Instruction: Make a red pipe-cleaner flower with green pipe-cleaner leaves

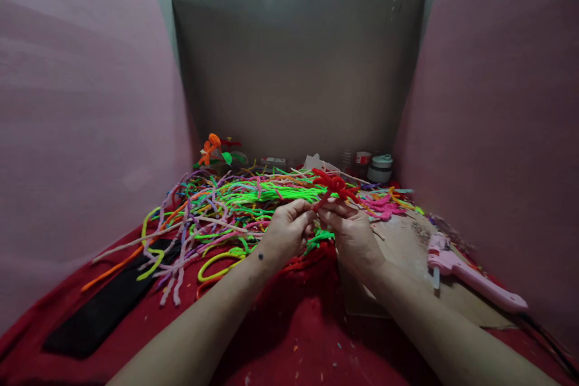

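Note:
Between my two hands, near the middle of the head view, is a red pipe cleaner flower (335,184) with looped, spreading ends pointing up. My left hand (292,223) pinches its lower end between thumb and fingers. From the other side my right hand (348,228) is closed on the same red piece, just below the loops. Parts of the fingertips hide the lower end. Behind both hands lies a heap of coloured pipe cleaners (266,193), with a bright green bundle on top.
A pink hot glue gun (470,280) lies on a cardboard sheet (407,253) at the right, its cord trailing off. A black flat object (108,304) lies left on the red cloth (289,338). An orange flower (210,148) and a lidded jar (380,169) stand at the back.

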Tool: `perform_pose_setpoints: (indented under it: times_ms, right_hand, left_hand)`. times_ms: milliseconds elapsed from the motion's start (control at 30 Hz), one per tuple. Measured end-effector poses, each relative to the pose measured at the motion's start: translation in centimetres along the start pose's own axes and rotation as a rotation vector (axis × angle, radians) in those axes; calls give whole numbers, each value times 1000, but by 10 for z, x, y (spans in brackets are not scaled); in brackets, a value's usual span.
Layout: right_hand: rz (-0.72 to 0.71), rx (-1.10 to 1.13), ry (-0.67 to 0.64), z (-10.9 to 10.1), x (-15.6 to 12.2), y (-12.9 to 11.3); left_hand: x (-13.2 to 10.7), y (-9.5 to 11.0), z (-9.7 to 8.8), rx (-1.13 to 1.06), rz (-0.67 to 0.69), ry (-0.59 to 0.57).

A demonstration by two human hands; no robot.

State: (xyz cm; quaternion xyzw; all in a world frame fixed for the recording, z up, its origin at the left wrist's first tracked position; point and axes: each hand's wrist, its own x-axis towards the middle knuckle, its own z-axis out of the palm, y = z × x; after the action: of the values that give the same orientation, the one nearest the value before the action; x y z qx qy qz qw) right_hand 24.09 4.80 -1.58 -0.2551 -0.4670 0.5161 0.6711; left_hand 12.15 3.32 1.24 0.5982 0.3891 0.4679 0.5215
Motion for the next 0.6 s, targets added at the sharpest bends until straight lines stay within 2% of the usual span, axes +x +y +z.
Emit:
perform_pose_setpoints:
  times_ms: [200,267,333,400,500,567,600]
  right_hand:
    - [45,43,-109,-2,0,-1]
    - [45,29,-109,-1,0,-1]
    - [46,16,-75,0,-1,-1]
    - [49,23,-6,0,-1,0]
    - [49,57,70,0,-1,1]
    - [42,63,53,0,-2,1]
    - [32,57,32,0,-2,0]
  left_hand:
    - [1,1,-7,-191,-107,-151]
    - [2,-1,-8,-177,-99,-164]
    - [3,-4,-7,-71,-62,-140]
    - [3,-8,-5,150,43,-76]
    - [3,-17,-4,604,355,62]
    - [3,-21,-5,837,531,120]
    - [3,-22,-5,896,572,133]
